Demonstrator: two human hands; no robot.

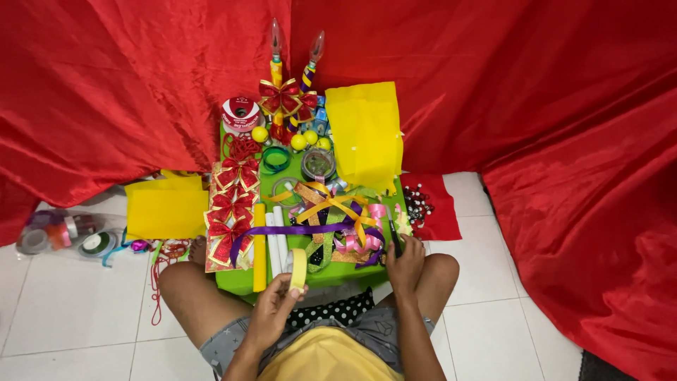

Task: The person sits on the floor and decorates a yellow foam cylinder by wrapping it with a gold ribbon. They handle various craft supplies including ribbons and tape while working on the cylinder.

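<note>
Below, left hand [273, 310] raised, gripping yellow tape roll [298, 269], right hand [405, 264] closed on scissors [393, 235] at green table [243, 279] edge

Right hand [405, 262] covers lower end of dark scissors [394, 236]; blades only partly visible. Left hand [271, 314] hides lower rim of tape roll [298, 269]. Forearms cut off by bottom edge. Beads [417, 203] too small to tell. Green table [276, 276] mostly buried under ribbons.

left hand [271, 314]: grips tape roll [298, 269]; right hand [405, 262]: on scissors [393, 236]
</note>
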